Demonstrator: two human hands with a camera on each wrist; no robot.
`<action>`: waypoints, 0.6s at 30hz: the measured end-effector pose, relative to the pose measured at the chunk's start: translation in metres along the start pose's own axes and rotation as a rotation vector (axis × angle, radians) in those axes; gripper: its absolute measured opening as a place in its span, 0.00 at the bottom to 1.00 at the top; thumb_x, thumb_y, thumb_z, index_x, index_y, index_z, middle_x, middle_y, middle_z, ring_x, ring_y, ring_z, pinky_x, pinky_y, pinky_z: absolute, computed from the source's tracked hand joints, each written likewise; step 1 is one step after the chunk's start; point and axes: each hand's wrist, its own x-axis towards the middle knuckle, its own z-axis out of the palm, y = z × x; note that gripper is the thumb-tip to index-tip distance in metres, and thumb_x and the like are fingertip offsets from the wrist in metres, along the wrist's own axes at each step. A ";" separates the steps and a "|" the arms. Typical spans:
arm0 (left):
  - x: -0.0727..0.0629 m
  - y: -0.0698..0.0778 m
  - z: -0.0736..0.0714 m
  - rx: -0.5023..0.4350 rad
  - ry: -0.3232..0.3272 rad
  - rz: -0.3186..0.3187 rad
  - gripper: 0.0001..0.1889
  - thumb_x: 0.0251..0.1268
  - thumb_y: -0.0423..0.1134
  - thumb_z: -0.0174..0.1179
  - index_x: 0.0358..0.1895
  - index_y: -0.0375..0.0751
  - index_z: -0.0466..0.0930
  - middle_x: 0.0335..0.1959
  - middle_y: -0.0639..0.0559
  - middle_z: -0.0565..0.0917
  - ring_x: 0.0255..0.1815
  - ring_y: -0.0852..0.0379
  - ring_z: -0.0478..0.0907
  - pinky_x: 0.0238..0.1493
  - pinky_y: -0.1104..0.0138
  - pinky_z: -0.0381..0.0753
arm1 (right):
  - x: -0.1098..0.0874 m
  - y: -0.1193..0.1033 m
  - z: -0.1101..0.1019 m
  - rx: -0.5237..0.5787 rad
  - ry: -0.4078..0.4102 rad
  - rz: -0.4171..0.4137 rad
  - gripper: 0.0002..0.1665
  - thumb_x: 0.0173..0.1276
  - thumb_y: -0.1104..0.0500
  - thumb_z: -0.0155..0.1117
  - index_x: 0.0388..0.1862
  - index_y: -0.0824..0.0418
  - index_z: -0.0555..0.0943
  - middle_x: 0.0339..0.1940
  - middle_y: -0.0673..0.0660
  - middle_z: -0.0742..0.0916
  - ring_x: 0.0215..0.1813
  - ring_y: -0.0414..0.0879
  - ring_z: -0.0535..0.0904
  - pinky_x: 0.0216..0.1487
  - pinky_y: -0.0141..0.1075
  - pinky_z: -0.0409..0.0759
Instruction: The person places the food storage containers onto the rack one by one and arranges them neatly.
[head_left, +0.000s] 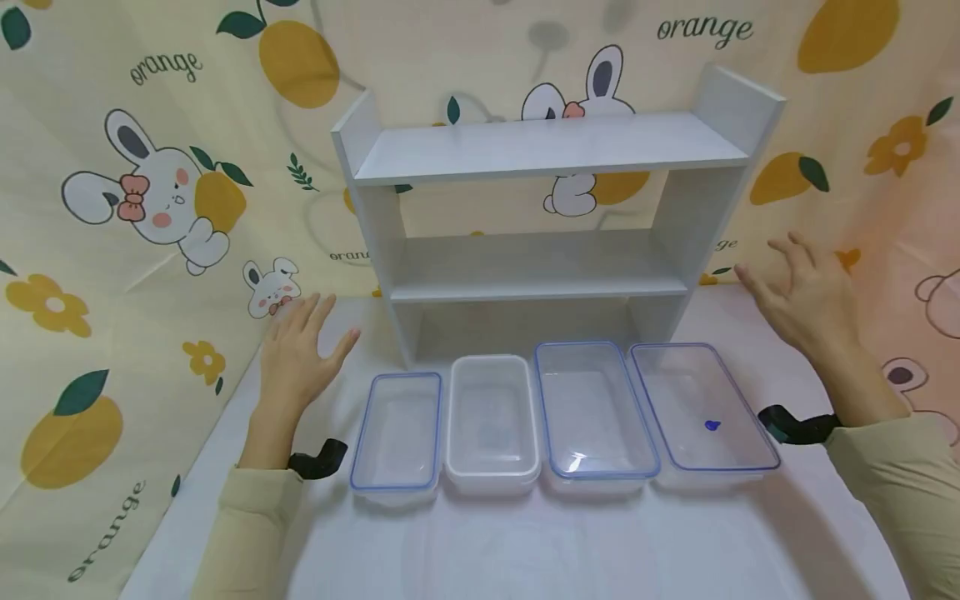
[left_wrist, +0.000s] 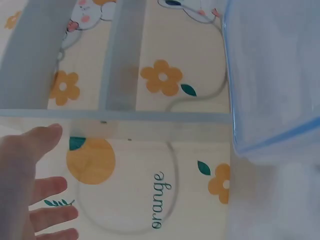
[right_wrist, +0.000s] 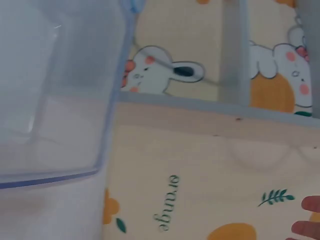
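Four clear lidded boxes stand in a row on the white table, in front of a white shelf [head_left: 540, 292]. The leftmost box [head_left: 397, 433] has a blue rim and is the smallest. Beside it is a box with a white rim [head_left: 493, 417], then a larger blue-rimmed box [head_left: 596, 408]. The rightmost box [head_left: 701, 404] carries a small dark blue mark. My left hand [head_left: 300, 354] is raised left of the row, fingers spread and holding nothing. On the other side my right hand [head_left: 813, 296] is held up beyond the rightmost box, fingers relaxed, also holding nothing.
The shelf has a top board [head_left: 547, 146] and a middle board [head_left: 540, 267] between upright sides. Behind it hangs a patterned cloth [head_left: 450, 50] with rabbits and oranges. The white tabletop [head_left: 525, 550] extends in front of the boxes. Each wrist wears a black strap [head_left: 318, 460].
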 end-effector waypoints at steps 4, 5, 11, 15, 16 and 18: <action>-0.008 0.003 -0.003 -0.122 0.027 0.012 0.30 0.68 0.56 0.53 0.67 0.43 0.69 0.69 0.39 0.71 0.70 0.37 0.65 0.69 0.41 0.63 | 0.005 -0.009 -0.007 0.132 0.075 -0.016 0.40 0.73 0.38 0.44 0.71 0.66 0.62 0.77 0.66 0.61 0.76 0.71 0.53 0.73 0.69 0.49; -0.009 0.003 -0.004 -0.160 0.031 0.013 0.28 0.68 0.55 0.53 0.66 0.43 0.70 0.67 0.39 0.72 0.69 0.37 0.66 0.68 0.41 0.65 | 0.007 -0.012 -0.008 0.171 0.106 -0.031 0.39 0.73 0.40 0.46 0.71 0.66 0.64 0.76 0.67 0.63 0.77 0.70 0.53 0.74 0.69 0.49; -0.017 0.003 -0.005 -0.382 0.016 0.017 0.23 0.69 0.46 0.56 0.62 0.38 0.74 0.62 0.37 0.77 0.63 0.38 0.73 0.65 0.42 0.70 | 0.021 -0.028 -0.016 0.365 0.375 -0.194 0.28 0.67 0.52 0.60 0.61 0.68 0.74 0.64 0.70 0.78 0.72 0.57 0.69 0.78 0.40 0.61; -0.022 0.001 -0.002 -0.512 -0.009 0.021 0.21 0.69 0.41 0.57 0.61 0.36 0.74 0.59 0.36 0.79 0.59 0.40 0.76 0.61 0.43 0.75 | 0.029 -0.039 -0.020 0.404 0.471 -0.229 0.26 0.64 0.55 0.64 0.59 0.66 0.76 0.60 0.67 0.81 0.66 0.32 0.73 0.71 0.22 0.64; -0.023 0.001 -0.002 -0.540 -0.024 0.011 0.21 0.70 0.41 0.56 0.62 0.36 0.74 0.59 0.37 0.80 0.59 0.41 0.76 0.60 0.43 0.76 | 0.031 -0.041 -0.021 0.408 0.490 -0.236 0.26 0.64 0.56 0.64 0.59 0.66 0.77 0.60 0.67 0.82 0.65 0.28 0.73 0.70 0.22 0.66; -0.026 -0.001 -0.001 -0.579 -0.063 -0.016 0.21 0.71 0.42 0.55 0.63 0.37 0.73 0.60 0.38 0.79 0.59 0.42 0.76 0.59 0.44 0.77 | 0.035 -0.048 -0.023 0.425 0.522 -0.230 0.25 0.63 0.56 0.64 0.58 0.65 0.77 0.60 0.64 0.83 0.63 0.25 0.73 0.71 0.24 0.67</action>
